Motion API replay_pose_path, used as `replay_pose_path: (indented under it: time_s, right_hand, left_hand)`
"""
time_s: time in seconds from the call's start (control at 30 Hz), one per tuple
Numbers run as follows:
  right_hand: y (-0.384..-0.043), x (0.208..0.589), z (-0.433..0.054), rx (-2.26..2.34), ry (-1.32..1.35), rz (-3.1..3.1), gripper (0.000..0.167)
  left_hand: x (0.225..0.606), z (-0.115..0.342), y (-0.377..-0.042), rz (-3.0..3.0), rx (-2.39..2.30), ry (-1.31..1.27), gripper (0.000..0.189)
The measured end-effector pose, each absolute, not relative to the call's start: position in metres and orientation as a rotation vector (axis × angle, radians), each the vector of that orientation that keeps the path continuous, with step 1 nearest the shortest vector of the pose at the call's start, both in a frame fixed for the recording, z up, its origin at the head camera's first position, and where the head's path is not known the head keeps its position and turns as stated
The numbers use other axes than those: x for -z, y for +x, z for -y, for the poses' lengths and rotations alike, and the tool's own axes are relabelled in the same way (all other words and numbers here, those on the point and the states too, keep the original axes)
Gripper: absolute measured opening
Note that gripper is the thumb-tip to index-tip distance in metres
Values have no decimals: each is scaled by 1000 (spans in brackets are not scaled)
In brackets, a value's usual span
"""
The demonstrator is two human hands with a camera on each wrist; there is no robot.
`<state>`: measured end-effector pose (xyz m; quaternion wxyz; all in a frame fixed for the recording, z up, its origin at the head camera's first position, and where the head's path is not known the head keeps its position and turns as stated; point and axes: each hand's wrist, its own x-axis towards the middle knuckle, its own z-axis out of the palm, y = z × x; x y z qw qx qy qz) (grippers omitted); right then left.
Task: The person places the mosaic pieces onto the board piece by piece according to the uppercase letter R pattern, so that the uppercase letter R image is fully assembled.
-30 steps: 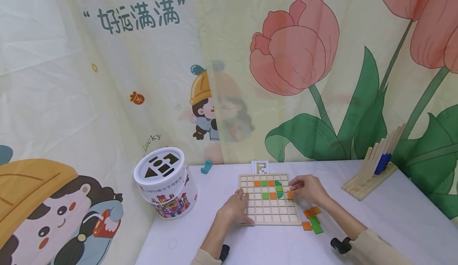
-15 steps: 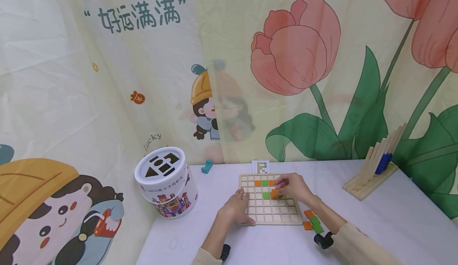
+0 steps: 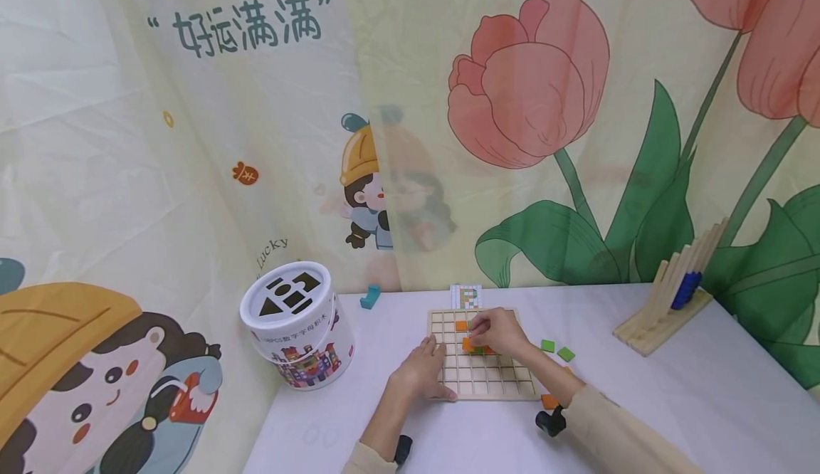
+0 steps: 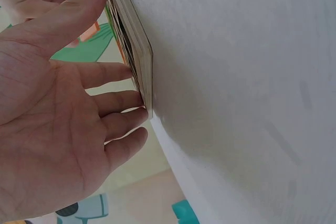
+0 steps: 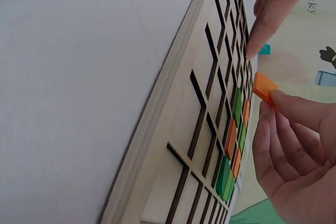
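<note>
A wooden grid board [image 3: 451, 374] lies on the table with square orange and green tiles in some of its cells. My left hand [image 3: 418, 371] rests against the board's left side. In the left wrist view its fingers [image 4: 113, 100] touch the board's edge and the thumb lies along another side. My right hand [image 3: 502, 333] pinches an orange tile [image 5: 264, 85] between thumb and fingers, above the board's grid. The right wrist view shows several set tiles, including a green tile [image 5: 237, 106] and rounded dark green pieces. In the head view the right hand hides part of them.
Loose green tiles [image 3: 547, 346] and an orange tile [image 3: 549, 401] lie right of the board. A patterned card [image 3: 465, 296] stands behind it. A white bucket [image 3: 295, 328] and teal block [image 3: 369, 297] are at left; a wooden stand with blue beads [image 3: 673, 299] is at right.
My right hand has carried the orange tile leftward from the board's right edge to over the grid, uncovering green tiles on the table. The left hand has stayed in place.
</note>
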<state>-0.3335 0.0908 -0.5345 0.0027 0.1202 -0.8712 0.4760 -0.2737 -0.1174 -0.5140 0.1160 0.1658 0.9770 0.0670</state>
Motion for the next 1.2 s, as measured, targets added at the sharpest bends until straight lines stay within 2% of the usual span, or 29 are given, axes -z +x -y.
replay_pose_path:
  time_s: [0.7,1.2]
  right_hand:
    - [-338,548,-76,-1394,480,2753,16]
    - [-325,527,-131,-1369,379,2691,12]
  left_hand:
    - [514,118,-274,-2850,-209,485,104]
    - [512,117,-272,-2853,-237,491,105]
